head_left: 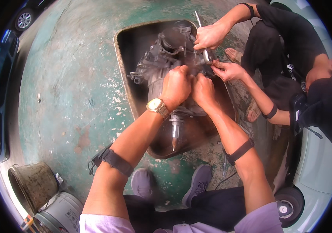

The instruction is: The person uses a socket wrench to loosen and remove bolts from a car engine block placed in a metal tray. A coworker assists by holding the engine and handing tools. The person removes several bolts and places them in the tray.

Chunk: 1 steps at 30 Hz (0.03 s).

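A grey metal gearbox (156,83) lies in a shallow, dirty tray (130,101), its splined shaft (175,130) pointing toward me. My left hand (177,86), below a wristwatch (156,105), is closed on the middle of the gearbox. Right beside it, my right hand (203,91) is closed on the gearbox too. The fingertips of both hands are hidden. At the gearbox's far right side, a co-worker's hand (212,35) grips a ratchet wrench (206,57). That person's other hand (229,71) pinches near the wrench head.
The co-worker (286,42) squats at the right, bare feet near the tray. A pale car (317,167) stands behind them. At the lower left are a dirty bucket (38,184) and a grey pail (63,213). A blue car (5,97) is at the left edge.
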Tool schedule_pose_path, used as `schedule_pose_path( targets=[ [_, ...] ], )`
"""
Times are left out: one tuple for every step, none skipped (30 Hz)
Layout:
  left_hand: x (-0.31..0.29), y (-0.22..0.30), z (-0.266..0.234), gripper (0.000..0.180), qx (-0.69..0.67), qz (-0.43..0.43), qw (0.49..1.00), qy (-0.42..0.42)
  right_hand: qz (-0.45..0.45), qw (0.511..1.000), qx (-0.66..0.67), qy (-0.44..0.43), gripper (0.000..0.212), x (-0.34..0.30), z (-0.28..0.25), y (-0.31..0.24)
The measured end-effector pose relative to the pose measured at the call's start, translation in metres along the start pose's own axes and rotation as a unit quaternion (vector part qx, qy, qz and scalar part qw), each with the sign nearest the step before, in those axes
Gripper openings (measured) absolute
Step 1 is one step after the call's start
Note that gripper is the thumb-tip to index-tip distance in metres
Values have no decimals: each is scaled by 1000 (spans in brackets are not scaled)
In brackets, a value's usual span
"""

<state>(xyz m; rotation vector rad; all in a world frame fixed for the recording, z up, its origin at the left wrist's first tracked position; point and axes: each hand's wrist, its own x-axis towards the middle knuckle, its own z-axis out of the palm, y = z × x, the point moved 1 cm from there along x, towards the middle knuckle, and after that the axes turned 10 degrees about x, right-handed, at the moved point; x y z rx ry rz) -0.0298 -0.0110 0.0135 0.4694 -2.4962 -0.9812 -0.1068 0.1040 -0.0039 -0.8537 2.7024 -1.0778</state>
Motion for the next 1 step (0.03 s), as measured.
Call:
schedule_pose_path(
  targets=[
    [1,0,0,17,0,0,1000,-3,10,1000,0,0,38,1,0,0]
  ],
)
